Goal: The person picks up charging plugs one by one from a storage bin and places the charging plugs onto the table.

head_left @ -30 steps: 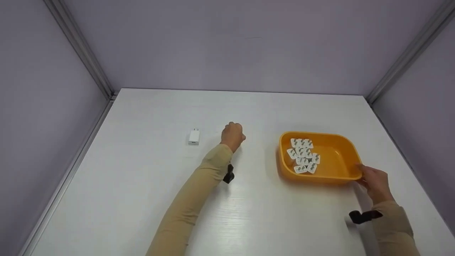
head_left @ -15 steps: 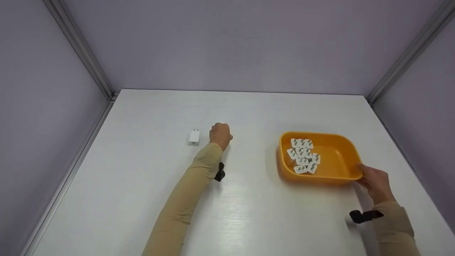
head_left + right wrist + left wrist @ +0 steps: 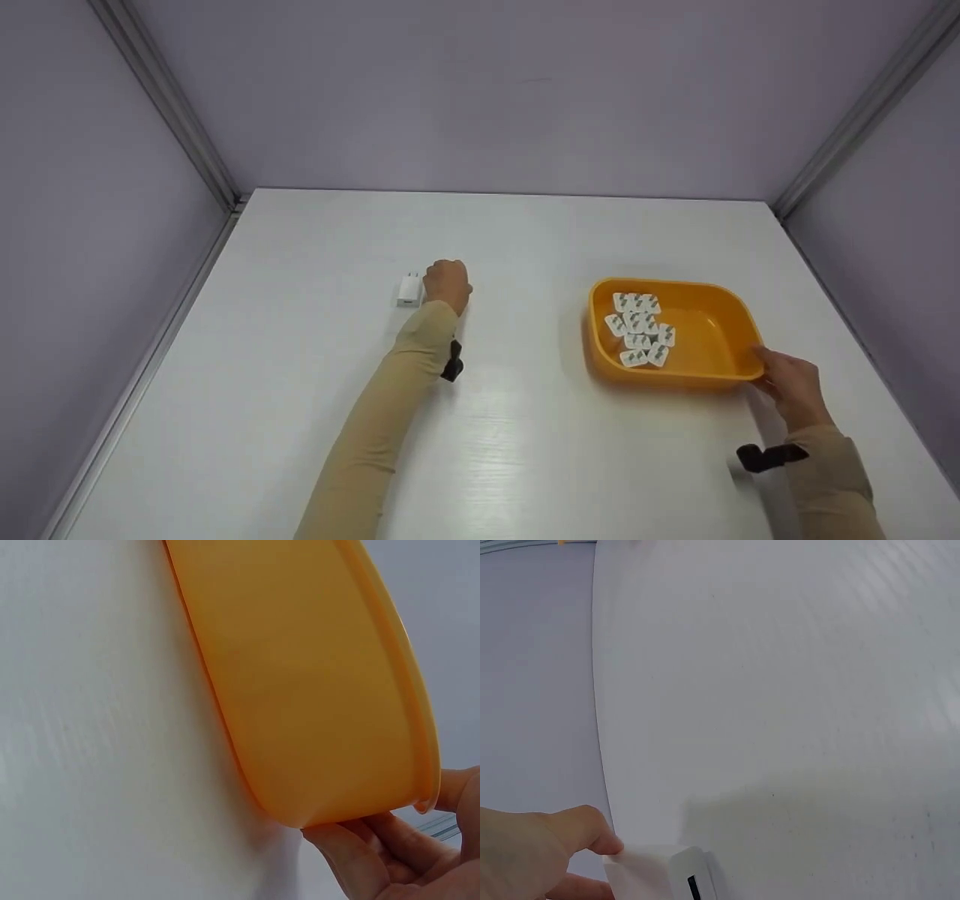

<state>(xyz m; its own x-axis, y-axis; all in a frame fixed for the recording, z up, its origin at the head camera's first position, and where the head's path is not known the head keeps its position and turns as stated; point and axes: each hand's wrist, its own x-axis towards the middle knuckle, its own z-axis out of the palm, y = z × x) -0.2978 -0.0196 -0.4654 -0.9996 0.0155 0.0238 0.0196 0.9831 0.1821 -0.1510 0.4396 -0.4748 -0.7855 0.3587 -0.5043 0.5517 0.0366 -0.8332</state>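
Observation:
My left hand [image 3: 448, 285] is low over the table, with its fingers curled down. In the left wrist view its fingertips pinch the end of a white USB charger [image 3: 646, 874], whose dark port faces the camera; in the head view this charger is hidden under the hand. Just left of the hand, a white USB charger [image 3: 409, 291] lies on the table with its prongs pointing to the far side. My right hand [image 3: 791, 382] grips the near right corner of an orange plastic basin [image 3: 709, 375], thumb at the rim and fingers below it.
Several small white pieces with grey markings [image 3: 636, 341] sit in the left half of the basin. The white tabletop [image 3: 300, 405] runs back to a pale wall [image 3: 495, 112]. Side walls close in the left and right.
My left hand has moved left across the table, right up beside the charger lying there. The right hand and the basin have stayed in place.

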